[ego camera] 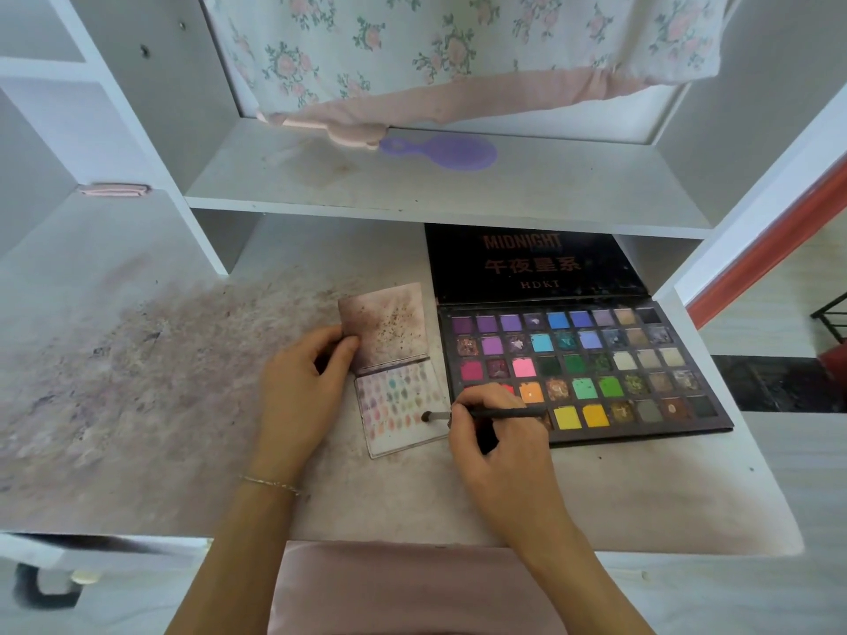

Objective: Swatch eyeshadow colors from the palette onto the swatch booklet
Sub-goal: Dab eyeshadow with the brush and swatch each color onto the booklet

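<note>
At a white counter smudged with pinkish-brown powder stains, set inside a white shelving unit, I see the swatch booklet lying open near the middle, touching the left edge of the eyeshadow palette. My left hand holds the booklet's raised upper page, thumb and fingers curled round its left edge. My right hand pinches a thin dark brush, its fingers curled round the handle; the brush lies nearly level, its rounded tip resting on the lower page among rows of small colour dabs. The palette sits to the right, its far corner close to the counter's right edge, with rows of purple, blue, pink, green, orange, yellow and brown pans, several visibly broken up. Its black lid stands propped back under a shelf and reads "MIDNIGHT", a line of Chinese characters, and "HDKI". On that shelf lies a purple hairbrush, beneath a hanging floral cloth with a pink hem. Wide stained counter lies open to the left of the booklet, and a strip runs along the near edge in front of my hands. A thin bracelet circles the left wrist. Beyond the right edge, an orange-red trim crosses the wall.
</note>
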`<state>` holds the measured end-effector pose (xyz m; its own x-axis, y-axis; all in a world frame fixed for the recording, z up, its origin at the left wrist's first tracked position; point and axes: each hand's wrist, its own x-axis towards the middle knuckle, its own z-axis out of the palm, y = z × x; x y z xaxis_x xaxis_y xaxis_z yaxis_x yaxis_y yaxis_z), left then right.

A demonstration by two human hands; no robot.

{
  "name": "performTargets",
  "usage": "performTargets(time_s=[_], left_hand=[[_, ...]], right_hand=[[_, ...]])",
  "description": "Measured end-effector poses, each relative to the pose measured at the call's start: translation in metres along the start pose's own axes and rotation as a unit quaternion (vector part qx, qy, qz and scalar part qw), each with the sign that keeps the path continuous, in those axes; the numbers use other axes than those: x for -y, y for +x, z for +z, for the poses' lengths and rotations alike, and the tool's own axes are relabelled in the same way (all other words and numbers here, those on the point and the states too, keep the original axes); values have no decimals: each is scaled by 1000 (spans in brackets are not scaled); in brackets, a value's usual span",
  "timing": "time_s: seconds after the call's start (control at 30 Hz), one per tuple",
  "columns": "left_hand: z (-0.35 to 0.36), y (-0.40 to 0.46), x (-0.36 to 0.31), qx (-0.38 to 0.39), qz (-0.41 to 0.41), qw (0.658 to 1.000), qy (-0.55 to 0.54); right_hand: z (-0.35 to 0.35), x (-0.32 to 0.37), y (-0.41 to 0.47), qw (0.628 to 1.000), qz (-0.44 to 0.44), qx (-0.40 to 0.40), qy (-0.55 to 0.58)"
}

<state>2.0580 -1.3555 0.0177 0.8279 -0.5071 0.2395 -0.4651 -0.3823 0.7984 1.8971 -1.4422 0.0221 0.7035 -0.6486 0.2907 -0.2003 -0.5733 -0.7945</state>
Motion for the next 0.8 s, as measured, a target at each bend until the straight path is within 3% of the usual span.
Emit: performTargets(time_s=[0.37,0.8], left_hand=[[0,-1,-1,-2,-3,1000,0],[-1,-1,-2,4,-5,1000,-8]], right_hand=[[1,-3,-1,1000,-6,0,3],[-14,-8,-7,993,-37,-79,74]])
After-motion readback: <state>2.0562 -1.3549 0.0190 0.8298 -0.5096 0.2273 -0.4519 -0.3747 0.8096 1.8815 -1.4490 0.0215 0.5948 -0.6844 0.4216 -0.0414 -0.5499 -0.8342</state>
